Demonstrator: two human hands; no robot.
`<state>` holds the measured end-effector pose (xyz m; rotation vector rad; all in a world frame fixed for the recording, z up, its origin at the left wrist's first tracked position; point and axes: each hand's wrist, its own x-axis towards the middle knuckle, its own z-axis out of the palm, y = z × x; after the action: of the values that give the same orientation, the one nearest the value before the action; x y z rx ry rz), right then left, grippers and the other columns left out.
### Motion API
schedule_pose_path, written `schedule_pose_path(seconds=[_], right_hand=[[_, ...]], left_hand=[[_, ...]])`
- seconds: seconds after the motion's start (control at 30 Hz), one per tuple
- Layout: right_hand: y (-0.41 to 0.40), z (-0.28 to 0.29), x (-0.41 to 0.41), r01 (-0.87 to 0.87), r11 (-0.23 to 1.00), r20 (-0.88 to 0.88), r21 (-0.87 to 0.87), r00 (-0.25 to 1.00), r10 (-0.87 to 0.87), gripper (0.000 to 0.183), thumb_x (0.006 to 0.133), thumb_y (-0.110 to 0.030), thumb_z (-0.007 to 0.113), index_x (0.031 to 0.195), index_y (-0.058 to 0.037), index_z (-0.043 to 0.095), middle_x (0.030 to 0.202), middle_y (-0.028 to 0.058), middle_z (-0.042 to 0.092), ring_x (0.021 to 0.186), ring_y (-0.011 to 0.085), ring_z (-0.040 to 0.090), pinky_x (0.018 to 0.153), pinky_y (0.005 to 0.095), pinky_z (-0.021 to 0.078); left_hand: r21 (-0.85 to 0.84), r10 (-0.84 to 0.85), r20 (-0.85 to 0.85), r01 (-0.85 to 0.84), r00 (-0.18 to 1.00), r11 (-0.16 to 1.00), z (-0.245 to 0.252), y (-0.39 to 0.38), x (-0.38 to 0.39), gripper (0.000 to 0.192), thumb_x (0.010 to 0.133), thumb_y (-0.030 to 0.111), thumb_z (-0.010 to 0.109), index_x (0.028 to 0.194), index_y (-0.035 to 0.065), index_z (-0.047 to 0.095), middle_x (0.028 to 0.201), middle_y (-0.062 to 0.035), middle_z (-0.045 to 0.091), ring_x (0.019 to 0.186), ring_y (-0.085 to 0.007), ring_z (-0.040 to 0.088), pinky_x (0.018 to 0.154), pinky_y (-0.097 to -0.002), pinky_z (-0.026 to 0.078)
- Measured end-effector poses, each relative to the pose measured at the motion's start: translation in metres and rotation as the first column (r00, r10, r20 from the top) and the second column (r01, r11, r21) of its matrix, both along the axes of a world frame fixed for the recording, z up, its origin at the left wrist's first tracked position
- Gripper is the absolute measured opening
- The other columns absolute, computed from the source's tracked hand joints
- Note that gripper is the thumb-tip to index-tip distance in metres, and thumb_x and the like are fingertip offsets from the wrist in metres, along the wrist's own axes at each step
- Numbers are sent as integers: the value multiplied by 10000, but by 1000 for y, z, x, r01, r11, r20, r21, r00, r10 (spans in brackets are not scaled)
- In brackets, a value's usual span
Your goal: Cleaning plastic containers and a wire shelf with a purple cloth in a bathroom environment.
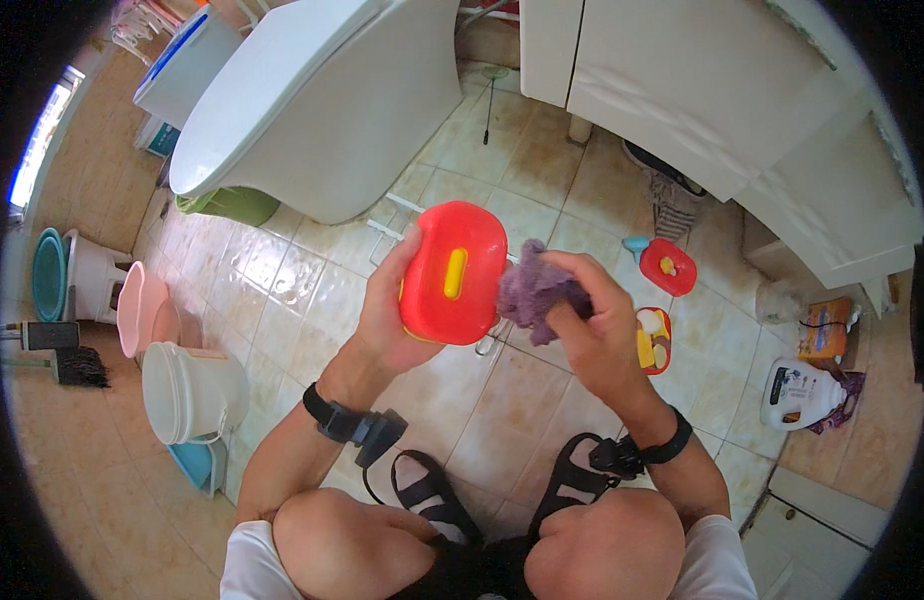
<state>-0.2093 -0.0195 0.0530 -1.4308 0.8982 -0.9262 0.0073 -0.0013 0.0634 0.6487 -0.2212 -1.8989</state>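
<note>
My left hand (390, 315) grips a red plastic box or dish (432, 300) with a yellow oblong piece (455, 274) on its face; some yellow shows along its lower left edge. Bunched in my right hand (597, 322) is a purple cloth (537, 292), close beside the red item's right side. On the tiled floor to the right lie a smaller red dish (679, 274) with a yellowish lump on it and a red and yellow tray (645, 349) holding pale pieces. A light blue object (636, 245) is next to the red dish.
A white toilet (342, 127) stands ahead on the left, white cabinets (672, 82) ahead on the right. A white bucket (199, 390) and pink basin (143, 311) are at left. A detergent bottle (796, 394) and orange package (823, 326) are at right. A white wire rack (390, 225) lies beyond my hands.
</note>
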Motion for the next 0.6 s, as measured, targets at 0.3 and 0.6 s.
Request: schedule_pose_path(seconds=[0.3,0.6], right_hand=[[6,-9,23,-246,776,-349,-580,936,36,218,795,-77,678,1005,-30,644,1013,163,560,916,341,623,761,408,542],[-41,-10,43,-154,445,-338,-882,866,-370,134,792,-92,642,916,-44,621,990,127,575,880,280,616,667,350,559]], left_hand=[[-35,-220,29,221,975,975,-26,8,4,573,1018,521,412,1402,104,497,1313,-134,606,1194,-315,588,975,-474,511],[29,-89,57,87,994,996,-4,5,-3,495,1023,470,463,1360,109,501,1253,-82,613,1120,-239,602,925,-439,514]])
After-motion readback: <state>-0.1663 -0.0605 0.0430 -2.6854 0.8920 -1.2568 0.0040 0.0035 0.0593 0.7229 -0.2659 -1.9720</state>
